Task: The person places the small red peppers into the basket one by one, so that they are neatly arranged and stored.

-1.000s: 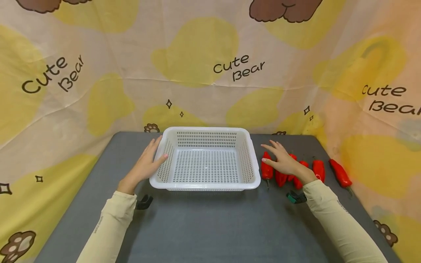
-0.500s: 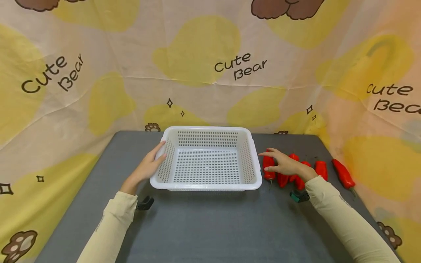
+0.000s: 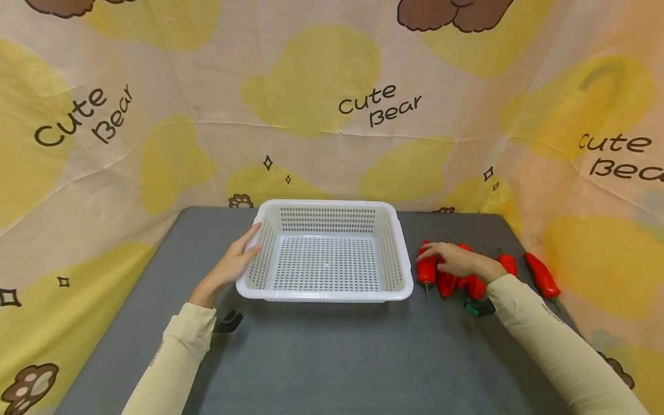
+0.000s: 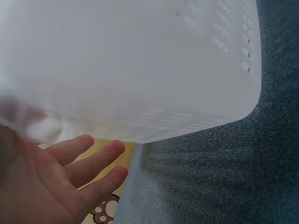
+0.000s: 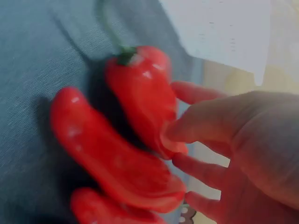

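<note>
My left hand [image 3: 230, 265] holds the left rim of a white perforated plastic basket [image 3: 324, 295], its thumb over the rim and the other fingers outside. In the left wrist view, three fingers [image 4: 96, 163] spread beside the basket wall [image 4: 140, 70]. My right hand [image 3: 459, 260] is at the red chili pepper [image 3: 426, 274] nearest the basket. The right wrist view shows this pepper [image 5: 142, 88] with its green stem pointing away, the thumb [image 5: 187, 128] on its tip end and fingers behind it. Another red pepper [image 5: 107, 154] lies alongside.
Several more red peppers [image 3: 445, 283] lie under and beside the right forearm. One long pepper [image 3: 542, 276] rests by the right edge of the grey table [image 3: 332, 357]. A printed cloth [image 3: 311, 86] hangs behind and at both sides.
My right hand has lowered onto the pepper nearest the basket, its fingers drawing in. My left hand has settled on the basket's rim. One pepper at the right looks partly covered by the sleeve now.
</note>
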`<state>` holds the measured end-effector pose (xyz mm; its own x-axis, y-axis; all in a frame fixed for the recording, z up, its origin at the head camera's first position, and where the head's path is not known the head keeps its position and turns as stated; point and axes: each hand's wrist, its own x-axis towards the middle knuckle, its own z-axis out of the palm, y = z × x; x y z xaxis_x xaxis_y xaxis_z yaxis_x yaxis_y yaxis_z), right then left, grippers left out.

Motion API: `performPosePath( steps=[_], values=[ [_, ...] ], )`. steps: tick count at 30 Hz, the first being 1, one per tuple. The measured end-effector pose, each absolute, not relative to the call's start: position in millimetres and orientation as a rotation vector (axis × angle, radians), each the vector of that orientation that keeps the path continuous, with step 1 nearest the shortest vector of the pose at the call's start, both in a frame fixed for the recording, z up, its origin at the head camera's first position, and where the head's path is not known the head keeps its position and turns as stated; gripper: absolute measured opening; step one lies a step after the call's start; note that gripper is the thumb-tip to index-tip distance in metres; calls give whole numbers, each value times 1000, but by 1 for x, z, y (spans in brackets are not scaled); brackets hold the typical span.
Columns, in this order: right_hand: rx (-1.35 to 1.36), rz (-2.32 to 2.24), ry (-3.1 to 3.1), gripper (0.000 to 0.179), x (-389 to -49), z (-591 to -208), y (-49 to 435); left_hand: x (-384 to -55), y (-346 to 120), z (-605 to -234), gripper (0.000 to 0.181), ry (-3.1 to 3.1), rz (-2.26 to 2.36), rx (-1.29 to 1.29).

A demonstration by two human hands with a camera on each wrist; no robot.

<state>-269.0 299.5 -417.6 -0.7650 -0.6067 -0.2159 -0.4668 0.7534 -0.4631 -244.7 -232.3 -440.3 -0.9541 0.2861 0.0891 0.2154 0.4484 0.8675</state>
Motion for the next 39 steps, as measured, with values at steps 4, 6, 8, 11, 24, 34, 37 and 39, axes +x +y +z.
performPosePath(
  steps=[4, 6, 8, 11, 24, 34, 37, 39],
  values=[
    [-859, -433, 2638, 51, -268, -421, 296, -245, -232, -439, 62, 2598, 1570, 450],
    [-878, -385, 2677, 52, -268, -425, 293, -244, -232, -438, 62, 2597, 1573, 443],
    [-887, -361, 2710, 52, -267, -429, 291, -243, -231, -438, 62, 2593, 1574, 435],
    [-894, -389, 2745, 49, -268, -434, 291, -242, -231, -438, 62, 2577, 1588, 422],
    [-845, -810, 2782, 49, -268, -409, 307, -242, -231, -443, 64, 2479, 1724, 390],
    [-755, -1064, 2806, 39, -274, -382, 301, -244, -234, -448, 69, 2407, 1764, 392],
    [-740, -1106, 2809, 38, -276, -377, 295, -244, -233, -447, 71, 2392, 1767, 402],
    [-734, -1139, 2807, 39, -277, -373, 289, -243, -232, -446, 72, 2383, 1772, 405]
  ],
)
